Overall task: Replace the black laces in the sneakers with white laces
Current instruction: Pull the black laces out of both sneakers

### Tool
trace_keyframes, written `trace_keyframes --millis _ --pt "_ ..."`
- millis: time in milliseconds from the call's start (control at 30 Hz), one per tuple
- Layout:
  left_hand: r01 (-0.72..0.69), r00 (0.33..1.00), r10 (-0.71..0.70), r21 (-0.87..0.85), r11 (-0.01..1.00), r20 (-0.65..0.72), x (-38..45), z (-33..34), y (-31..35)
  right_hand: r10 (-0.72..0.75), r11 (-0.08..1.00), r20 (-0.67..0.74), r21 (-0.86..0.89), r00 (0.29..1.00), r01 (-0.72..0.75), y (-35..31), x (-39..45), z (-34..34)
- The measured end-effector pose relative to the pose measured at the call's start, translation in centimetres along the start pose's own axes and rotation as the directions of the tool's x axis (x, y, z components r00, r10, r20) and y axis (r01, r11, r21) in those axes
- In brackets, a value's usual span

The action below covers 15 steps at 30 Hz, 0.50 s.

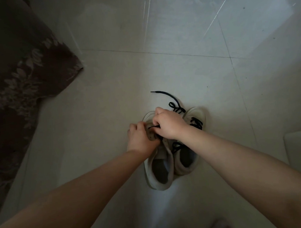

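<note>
Head view: pale sneakers (159, 164) side by side on tiled floor (109, 99), left hand (140, 135) gripping left sneaker's eyelet flap, right hand (168, 124) pinching black lace (153, 127) there, loose black lace end (164, 94) trailing beyond sneakers, patterned fabric (18, 69) far left.

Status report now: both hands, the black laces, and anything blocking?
Left hand grips left sneaker. Right hand pinches its black lace. Right sneaker still black-laced. Nothing blocking.
</note>
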State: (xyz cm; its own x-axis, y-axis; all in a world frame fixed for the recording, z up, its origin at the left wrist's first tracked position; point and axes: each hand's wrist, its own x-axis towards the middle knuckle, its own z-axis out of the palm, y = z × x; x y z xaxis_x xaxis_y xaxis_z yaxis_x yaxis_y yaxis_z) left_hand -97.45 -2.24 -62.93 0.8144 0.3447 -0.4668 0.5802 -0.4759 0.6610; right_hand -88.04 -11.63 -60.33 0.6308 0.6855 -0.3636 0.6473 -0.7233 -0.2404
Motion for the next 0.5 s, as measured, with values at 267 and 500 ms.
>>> trace_keyframes --millis 267,500 --pt "-0.056 0.998 0.057 -0.051 0.997 0.017 -0.5 0.0 -0.4 -0.050 0.998 -0.204 0.029 0.978 0.057 0.8 -1.6 1.1" --pt "-0.118 0.993 0.118 -0.020 0.993 -0.022 -0.8 -0.4 -0.1 0.282 0.930 -0.309 0.320 0.908 -0.180 1.5 -3.3 2.8"
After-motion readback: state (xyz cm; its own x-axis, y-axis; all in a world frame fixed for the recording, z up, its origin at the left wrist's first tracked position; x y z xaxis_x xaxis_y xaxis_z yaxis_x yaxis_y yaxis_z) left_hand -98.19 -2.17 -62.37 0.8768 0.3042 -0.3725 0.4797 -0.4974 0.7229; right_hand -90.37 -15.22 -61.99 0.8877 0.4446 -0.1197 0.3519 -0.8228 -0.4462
